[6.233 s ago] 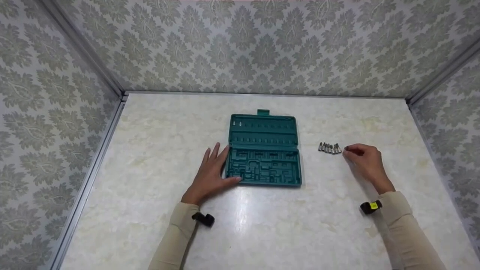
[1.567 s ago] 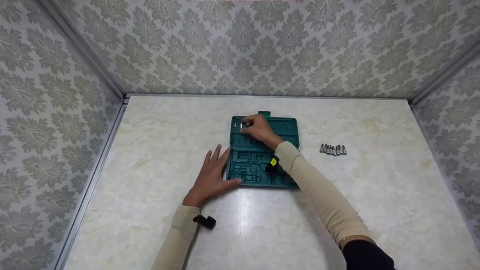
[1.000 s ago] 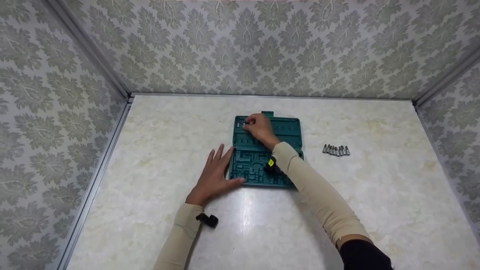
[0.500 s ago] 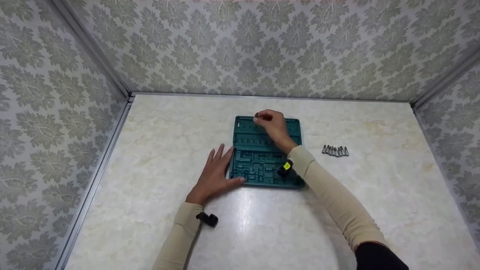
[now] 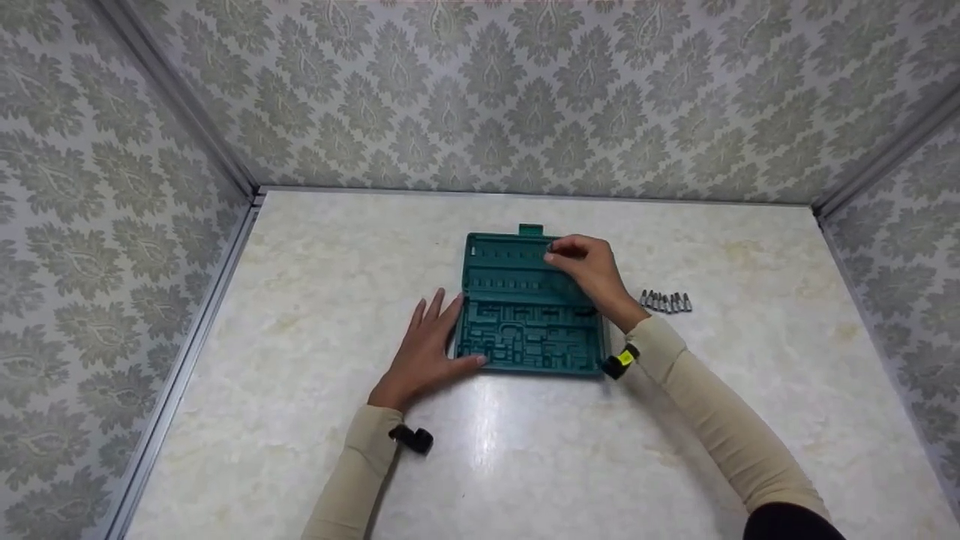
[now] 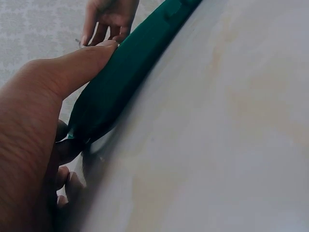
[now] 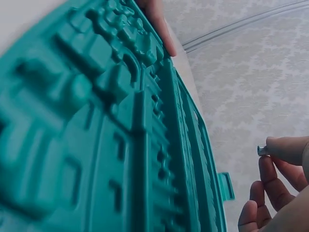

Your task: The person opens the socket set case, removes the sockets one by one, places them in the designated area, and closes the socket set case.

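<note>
A green plastic bit case point(image 5: 517, 298) lies open on the table, its lid folded back. My left hand point(image 5: 424, 356) rests at its left side, fingers spread and straight, thumb over the front rim. Above the right part of the lid is my right hand point(image 5: 592, 270), pinching a small silver screwdriver bit point(image 7: 262, 151) between thumb and index finger. One bit point(image 5: 473, 251) sits in the lid's upper left slot. To the right of the case, several metal bits point(image 5: 665, 302) lie side by side in a row.
The pale marbled table point(image 5: 300, 300) extends around the case. Patterned walls point(image 5: 450, 90) close it in at the back and sides. The case's latch point(image 5: 531, 229) sticks out at its far edge.
My right hand went from the bit row to the lid and took the second bit from its upper left slots. It has since moved right with that bit. My left hand has stayed put.
</note>
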